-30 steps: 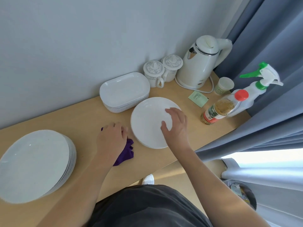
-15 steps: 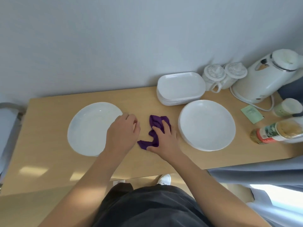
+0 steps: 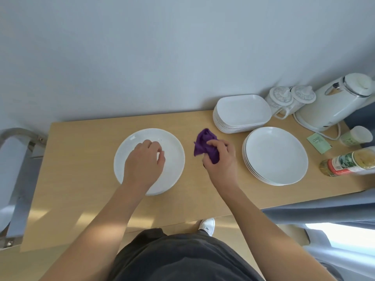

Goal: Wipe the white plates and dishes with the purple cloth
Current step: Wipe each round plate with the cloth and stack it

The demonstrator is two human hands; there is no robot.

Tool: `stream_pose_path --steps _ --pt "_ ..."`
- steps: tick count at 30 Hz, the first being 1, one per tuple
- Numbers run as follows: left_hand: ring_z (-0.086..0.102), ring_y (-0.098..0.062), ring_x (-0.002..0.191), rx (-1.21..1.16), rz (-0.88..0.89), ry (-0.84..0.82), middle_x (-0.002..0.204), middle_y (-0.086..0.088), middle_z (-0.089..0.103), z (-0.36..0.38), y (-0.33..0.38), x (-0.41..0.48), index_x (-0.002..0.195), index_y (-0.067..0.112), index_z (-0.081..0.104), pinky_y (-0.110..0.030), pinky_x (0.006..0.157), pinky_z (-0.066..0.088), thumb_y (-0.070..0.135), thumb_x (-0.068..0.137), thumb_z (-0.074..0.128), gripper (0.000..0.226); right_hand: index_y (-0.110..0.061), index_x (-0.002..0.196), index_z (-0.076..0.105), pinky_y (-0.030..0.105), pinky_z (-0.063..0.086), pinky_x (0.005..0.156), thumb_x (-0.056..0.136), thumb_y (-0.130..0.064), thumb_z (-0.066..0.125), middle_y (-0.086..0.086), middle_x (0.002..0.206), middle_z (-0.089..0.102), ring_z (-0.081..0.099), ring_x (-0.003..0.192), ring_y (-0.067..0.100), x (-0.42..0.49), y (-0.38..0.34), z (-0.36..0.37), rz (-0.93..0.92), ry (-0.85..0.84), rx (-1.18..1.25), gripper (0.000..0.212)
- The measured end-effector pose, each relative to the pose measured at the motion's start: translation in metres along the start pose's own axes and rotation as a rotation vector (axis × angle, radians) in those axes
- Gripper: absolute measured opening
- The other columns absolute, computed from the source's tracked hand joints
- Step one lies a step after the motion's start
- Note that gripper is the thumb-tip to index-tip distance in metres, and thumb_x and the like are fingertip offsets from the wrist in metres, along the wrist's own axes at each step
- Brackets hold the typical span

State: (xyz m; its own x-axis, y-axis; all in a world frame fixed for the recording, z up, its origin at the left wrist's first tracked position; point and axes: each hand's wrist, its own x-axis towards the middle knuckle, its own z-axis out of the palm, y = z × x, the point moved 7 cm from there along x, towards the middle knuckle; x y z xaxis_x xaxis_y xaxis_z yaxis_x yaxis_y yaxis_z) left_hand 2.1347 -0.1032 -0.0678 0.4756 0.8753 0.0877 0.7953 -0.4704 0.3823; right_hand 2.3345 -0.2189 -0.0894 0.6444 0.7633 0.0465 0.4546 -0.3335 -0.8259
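A stack of round white plates (image 3: 172, 151) lies left of centre on the wooden table (image 3: 81, 195). My left hand (image 3: 144, 161) rests on its top plate, fingers curled and apart. My right hand (image 3: 222, 159) is closed around the purple cloth (image 3: 204, 141), which is bunched up just above the table between the two round stacks. A second stack of round white plates (image 3: 276, 155) sits to the right. Behind it is a stack of white rectangular dishes (image 3: 242, 111).
At the back right stand two lidded white mugs (image 3: 284, 98) and a white electric kettle (image 3: 341, 102) with its cord. A small cup (image 3: 357, 135), a green packet (image 3: 318, 139) and a bottle (image 3: 349, 161) lie at the right edge. A chair (image 3: 14, 169) is left; a curtain (image 3: 324, 205) hangs right.
My right hand went from the right plate stack to the cloth and has gathered it up. My left hand let go of the cloth and moved onto the left plate stack. The view swung left.
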Motion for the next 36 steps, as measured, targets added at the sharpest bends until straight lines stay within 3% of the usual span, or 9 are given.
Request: stream_pose_path --steps 5,9,15,18,20,22,26,29,36 --pt "0.057 -0.028 0.101 -0.005 -0.149 -0.022 0.109 -0.004 0.063 -0.009 -0.057 0.004 0.11 0.013 0.065 -0.041 0.075 0.05 0.02 0.096 0.053 0.019 -0.028 0.145 0.042 0.006 0.036 0.094 0.079 -0.012 0.072 -0.01 0.13 0.042 0.042 0.117 -0.004 -0.002 -0.063 0.024 -0.101 -0.028 0.01 0.074" --pt "0.055 -0.035 0.097 0.039 -0.172 -0.036 0.108 -0.014 0.06 -0.008 -0.089 0.006 0.114 0.005 0.066 -0.045 0.078 0.048 0.013 0.094 0.058 0.023 -0.018 0.145 0.048 0.025 0.043 0.096 0.077 -0.015 0.073 -0.001 0.131 0.045 0.046 0.119 0.02 -0.02 -0.076 0.067 -0.195 -0.126 -0.177 0.073" --pt "0.055 -0.033 0.092 -0.113 -0.227 -0.042 0.111 -0.012 0.053 -0.008 -0.117 0.004 0.116 0.004 0.063 -0.045 0.073 0.049 0.006 0.096 0.05 0.024 -0.009 0.133 0.058 0.056 0.047 0.097 0.07 -0.025 0.073 0.01 0.135 0.052 0.038 0.128 0.034 -0.046 -0.06 0.116 -0.208 -0.178 -0.643 0.067" --pt "0.057 -0.033 0.082 -0.213 -0.221 -0.04 0.107 -0.01 0.053 -0.01 -0.126 0.005 0.115 0.004 0.065 -0.045 0.072 0.05 0.0 0.095 0.047 0.028 -0.003 0.143 0.047 0.054 0.022 0.121 0.091 -0.047 0.046 0.015 0.154 0.038 0.021 0.15 0.035 -0.049 -0.06 0.13 -0.221 -0.217 -0.697 0.068" --pt "0.058 -0.033 0.08 -0.253 -0.223 -0.046 0.106 -0.009 0.053 -0.01 -0.129 0.005 0.115 0.005 0.066 -0.044 0.072 0.051 -0.001 0.095 0.046 0.029 -0.001 0.151 0.035 0.045 0.007 0.126 0.1 -0.044 0.033 0.015 0.162 0.028 0.011 0.154 0.032 -0.045 -0.058 0.138 -0.212 -0.29 -0.708 0.067" --pt "0.058 -0.033 0.08 -0.259 -0.217 -0.054 0.105 -0.009 0.053 -0.009 -0.129 0.007 0.114 0.004 0.066 -0.044 0.072 0.051 -0.001 0.096 0.046 0.028 -0.002 0.155 0.027 0.04 0.004 0.127 0.105 -0.032 0.039 0.014 0.164 0.023 0.007 0.155 0.029 -0.037 -0.057 0.145 -0.203 -0.31 -0.701 0.06" --pt "0.059 -0.03 0.085 -0.313 -0.22 -0.053 0.105 -0.008 0.054 -0.004 -0.136 0.008 0.118 0.005 0.067 -0.042 0.077 0.051 -0.001 0.096 0.049 0.029 -0.008 0.158 0.021 0.036 0.006 0.126 0.105 -0.026 0.039 0.006 0.167 0.015 0.002 0.155 0.024 -0.021 -0.066 0.171 -0.168 -0.33 -0.616 0.059" --pt "0.06 -0.019 0.089 -0.473 -0.29 -0.022 0.103 -0.002 0.058 -0.004 -0.147 0.005 0.119 0.01 0.07 -0.026 0.079 0.044 0.003 0.096 0.055 0.028 -0.008 0.153 0.036 0.034 0.008 0.126 0.102 -0.022 0.048 0.006 0.163 0.029 0.013 0.154 0.024 -0.02 -0.081 0.19 -0.249 -0.351 -0.516 0.055" --pt "0.059 -0.014 0.089 -0.541 -0.321 0.013 0.106 -0.002 0.065 -0.003 -0.154 0.007 0.114 0.013 0.073 -0.016 0.082 0.036 0.006 0.095 0.058 0.025 -0.021 0.114 0.073 0.023 0.044 0.101 0.078 -0.007 0.062 -0.014 0.127 0.065 0.049 0.129 0.003 -0.061 -0.098 0.173 -0.235 -0.543 -0.292 0.04"
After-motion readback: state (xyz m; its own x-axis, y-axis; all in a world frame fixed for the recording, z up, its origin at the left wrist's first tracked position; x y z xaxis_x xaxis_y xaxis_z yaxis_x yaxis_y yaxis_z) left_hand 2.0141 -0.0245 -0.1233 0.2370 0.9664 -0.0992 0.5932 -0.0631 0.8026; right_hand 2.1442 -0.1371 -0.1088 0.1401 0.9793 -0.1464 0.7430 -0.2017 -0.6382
